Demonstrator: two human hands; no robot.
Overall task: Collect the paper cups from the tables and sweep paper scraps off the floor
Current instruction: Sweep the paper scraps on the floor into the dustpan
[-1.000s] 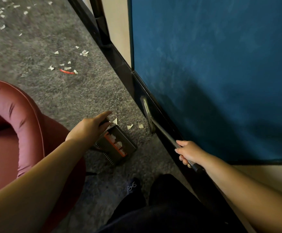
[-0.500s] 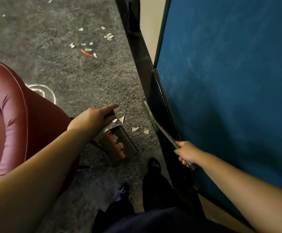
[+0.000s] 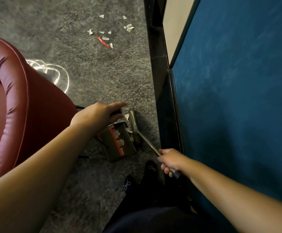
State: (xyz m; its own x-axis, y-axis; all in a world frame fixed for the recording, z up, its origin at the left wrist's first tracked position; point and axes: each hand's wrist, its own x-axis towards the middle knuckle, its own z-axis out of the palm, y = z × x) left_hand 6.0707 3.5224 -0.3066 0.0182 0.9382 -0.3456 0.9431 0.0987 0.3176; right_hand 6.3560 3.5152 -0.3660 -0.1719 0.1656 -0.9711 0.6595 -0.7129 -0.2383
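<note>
Since the earlier frames the broom head (image 3: 134, 126) has swung away from the dark baseboard (image 3: 162, 101) and now lies against the mouth of the dustpan (image 3: 118, 142), the scraps that lay loose between them now pushed to the pan's edge.

The right hand (image 3: 170, 161) is wrapped round the metal broom handle (image 3: 149, 144), fingers curled under it. The left hand (image 3: 100, 116) grips the dustpan's black handle, index finger stretched forward along it, holding the pan tilted on the grey carpet (image 3: 103, 78). White paper scraps (image 3: 118, 132) already lie in the pan along its orange strip, and one (image 3: 126, 116) sits just beside the broom head, not yet in.

This patch looks nearly done. A further cluster of scraps (image 3: 106, 32), with a red strip (image 3: 103, 42) among them, lies well ahead near the baseboard and has not been swept. No paper cups or tables are in view, so that part cannot be judged. A maroon chair (image 3: 19, 98) stands at the left.
</note>
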